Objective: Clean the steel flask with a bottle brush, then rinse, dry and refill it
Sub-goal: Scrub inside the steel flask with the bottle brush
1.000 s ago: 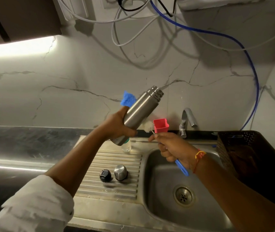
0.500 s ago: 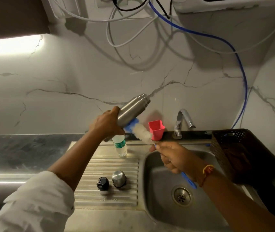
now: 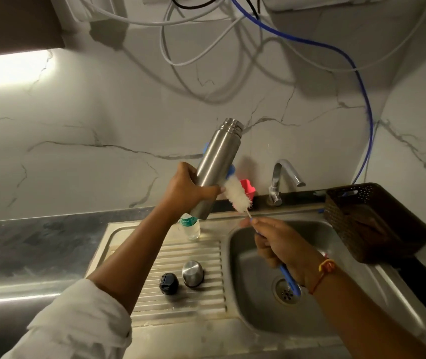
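Nearest, on the ribbed steel surface: black cap and steel cup-lid side by side, well apart from both hands. Right hand over sink basin, fingers curled round the bottle brush handle, which is mostly hidden in the fist. White bristles lie outside the steel flask, against its lower side. Left hand wraps the flask's lower half, holding it in the air, tilted, open mouth toward wall. Plastic bottle half hidden behind it. Pink cup, tap, dark basket behind; basket contents unreadable.
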A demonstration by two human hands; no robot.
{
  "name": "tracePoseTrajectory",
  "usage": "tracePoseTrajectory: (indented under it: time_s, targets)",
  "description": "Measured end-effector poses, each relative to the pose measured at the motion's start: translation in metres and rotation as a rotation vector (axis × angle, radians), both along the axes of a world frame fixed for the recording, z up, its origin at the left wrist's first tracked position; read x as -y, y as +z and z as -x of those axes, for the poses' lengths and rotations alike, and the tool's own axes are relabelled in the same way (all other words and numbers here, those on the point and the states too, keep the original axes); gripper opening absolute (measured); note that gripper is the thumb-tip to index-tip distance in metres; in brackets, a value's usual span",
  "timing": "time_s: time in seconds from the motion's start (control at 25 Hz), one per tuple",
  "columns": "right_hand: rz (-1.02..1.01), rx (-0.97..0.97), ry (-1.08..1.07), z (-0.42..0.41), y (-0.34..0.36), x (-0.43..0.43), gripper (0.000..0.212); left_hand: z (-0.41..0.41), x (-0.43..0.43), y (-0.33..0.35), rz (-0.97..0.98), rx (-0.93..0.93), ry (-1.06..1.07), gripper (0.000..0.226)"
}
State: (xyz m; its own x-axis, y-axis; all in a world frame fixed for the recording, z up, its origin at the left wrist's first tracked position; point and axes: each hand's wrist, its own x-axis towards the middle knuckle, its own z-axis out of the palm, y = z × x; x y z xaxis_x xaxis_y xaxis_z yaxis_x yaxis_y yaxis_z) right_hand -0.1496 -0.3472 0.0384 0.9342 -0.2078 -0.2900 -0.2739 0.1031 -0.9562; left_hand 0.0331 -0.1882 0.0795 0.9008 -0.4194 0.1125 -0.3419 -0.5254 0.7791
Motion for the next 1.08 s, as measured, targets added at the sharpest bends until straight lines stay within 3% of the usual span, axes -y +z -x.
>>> tracePoseTrajectory:
  time_s: [0.12, 0.56, 0.64, 0.96, 1.08]
  targets:
    - [-0.063, 0.002, -0.045, -0.007, 0.004, -0.013, 0.030, 0.007, 0.005, -0.006, 0.203, -0.212, -0.022, 0.060]
    - [-0.138, -0.026, -0.061, -0.024, 0.023, -0.009, 0.029, 0.017, 0.004, -0.011, 0.345, -0.558, -0.211, 0.065]
    - [-0.145, -0.027, -0.066, -0.024, 0.022, -0.003, 0.030, 0.018, 0.005, -0.012, 0.367, -0.553, -0.223, 0.069]
    - [-0.119, 0.011, -0.186, -0.017, 0.001, 0.032, 0.028, 0.023, 0.021, -0.012, 0.583, -0.480, 0.109, 0.057]
    - [0.135, 0.126, -0.234, -0.011, -0.008, 0.043, 0.028, 0.029, 0.030, -0.011, 0.571, -0.379, 0.175, 0.060]
